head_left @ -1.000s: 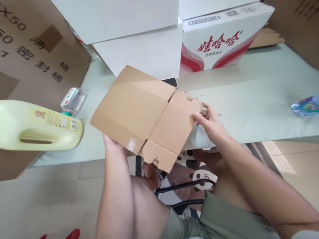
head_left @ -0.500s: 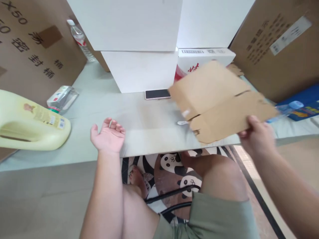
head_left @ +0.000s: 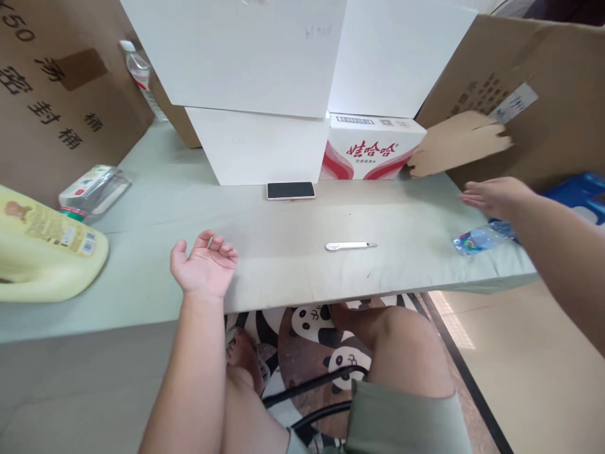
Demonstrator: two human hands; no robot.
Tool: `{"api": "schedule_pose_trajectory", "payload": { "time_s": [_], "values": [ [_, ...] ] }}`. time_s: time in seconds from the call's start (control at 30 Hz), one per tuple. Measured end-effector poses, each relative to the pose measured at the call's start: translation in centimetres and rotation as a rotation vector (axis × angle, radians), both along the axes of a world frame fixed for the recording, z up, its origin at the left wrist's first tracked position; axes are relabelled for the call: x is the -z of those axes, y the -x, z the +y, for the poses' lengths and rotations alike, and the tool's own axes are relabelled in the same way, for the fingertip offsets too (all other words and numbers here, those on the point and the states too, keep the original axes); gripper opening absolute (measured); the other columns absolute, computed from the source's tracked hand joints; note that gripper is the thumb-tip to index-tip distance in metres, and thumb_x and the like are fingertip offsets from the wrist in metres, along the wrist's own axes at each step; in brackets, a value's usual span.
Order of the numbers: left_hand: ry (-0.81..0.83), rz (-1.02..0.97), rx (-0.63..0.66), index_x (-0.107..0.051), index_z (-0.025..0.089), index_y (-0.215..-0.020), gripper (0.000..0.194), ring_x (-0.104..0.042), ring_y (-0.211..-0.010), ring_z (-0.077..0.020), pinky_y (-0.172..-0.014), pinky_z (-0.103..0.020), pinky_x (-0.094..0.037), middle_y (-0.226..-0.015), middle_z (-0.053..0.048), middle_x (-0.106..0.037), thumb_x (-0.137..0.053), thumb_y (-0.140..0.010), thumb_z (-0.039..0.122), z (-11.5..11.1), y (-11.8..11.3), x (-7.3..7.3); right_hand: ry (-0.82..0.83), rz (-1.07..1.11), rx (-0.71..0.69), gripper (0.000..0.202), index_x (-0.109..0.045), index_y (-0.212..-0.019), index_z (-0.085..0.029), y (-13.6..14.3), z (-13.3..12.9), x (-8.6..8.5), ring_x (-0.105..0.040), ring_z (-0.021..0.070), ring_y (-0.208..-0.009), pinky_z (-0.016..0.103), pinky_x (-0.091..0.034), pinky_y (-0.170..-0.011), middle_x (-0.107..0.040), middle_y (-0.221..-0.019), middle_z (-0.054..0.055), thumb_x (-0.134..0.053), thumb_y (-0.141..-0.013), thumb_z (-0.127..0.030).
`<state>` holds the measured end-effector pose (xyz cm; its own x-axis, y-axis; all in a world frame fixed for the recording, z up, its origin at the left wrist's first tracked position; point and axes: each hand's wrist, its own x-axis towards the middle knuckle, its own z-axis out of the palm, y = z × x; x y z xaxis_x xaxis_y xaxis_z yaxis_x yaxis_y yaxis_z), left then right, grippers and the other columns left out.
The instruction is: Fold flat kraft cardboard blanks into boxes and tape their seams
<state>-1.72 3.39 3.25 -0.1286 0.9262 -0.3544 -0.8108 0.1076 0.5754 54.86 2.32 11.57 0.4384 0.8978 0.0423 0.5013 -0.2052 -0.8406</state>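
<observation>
My left hand (head_left: 204,263) is palm up over the front left of the table, fingers slightly curled and apart, holding nothing. On the right, my right hand (head_left: 496,195) is stretched out with straight fingers and no object visible in it. Just behind it a piece of brown cardboard (head_left: 456,144) with ragged edges leans by the large box on the right. A white-handled scalpel (head_left: 350,246) lies on the cloth between my hands. Under my right forearm lies a clear plastic bottle (head_left: 477,240).
A phone (head_left: 290,190) lies before the white boxes (head_left: 255,148). A red-and-white carton (head_left: 371,151) stands beside them. At left are a yellow jug (head_left: 51,252), a lying clear bottle (head_left: 101,192) and an upright water bottle (head_left: 143,81). Large cardboard boxes (head_left: 70,38) flank the table.
My right hand has let go of the flattened cardboard sheet and moved up and away to the right. The scalpel and carton front are now uncovered. My left hand stays put.
</observation>
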Motion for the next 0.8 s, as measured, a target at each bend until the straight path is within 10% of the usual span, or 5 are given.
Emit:
{"api": "schedule_pose_trajectory", "payload": {
  "time_s": [0.3,0.57,0.8],
  "values": [
    [0.001,-0.088,0.003,-0.058,0.019,-0.076,0.044,-0.05,-0.047,-0.0126,-0.047,-0.025,-0.043,-0.059,0.0,-0.052,-0.034,-0.091,0.052,0.1,0.4,-0.3,0.315,0.14,0.028,0.023,-0.062,-0.088,-0.018,11.1,0.2,6.2,-0.074,0.0287,-0.094,0.049,-0.059,-0.096,-0.071,-0.097,0.018,-0.075,-0.071,-0.026],
    [-0.096,-0.263,-0.041,-0.061,0.017,-0.073,0.041,-0.049,-0.047,-0.0119,-0.047,-0.025,-0.041,-0.059,0.0,-0.052,-0.038,-0.091,0.047,-2.0,2.0,-0.9,0.326,-0.081,-0.318,0.024,-0.065,-0.096,-0.019,21.8,2.2,5.0,-0.075,0.0253,-0.087,0.044,-0.062,-0.086,-0.076,-0.098,0.014,-0.073,-0.076,-0.029],
    [-0.108,-0.331,-0.108,-0.061,0.016,-0.07,0.041,-0.048,-0.046,-0.0103,-0.047,-0.024,-0.039,-0.059,0.0,-0.05,-0.038,-0.091,0.043,-3.7,5.8,-0.8,0.176,-0.318,-0.658,0.025,-0.066,-0.105,-0.019,36.9,7.7,4.8,-0.072,0.0218,-0.089,0.04,-0.058,-0.083,-0.076,-0.1,0.01,-0.067,-0.08,-0.023]
  ]
}}
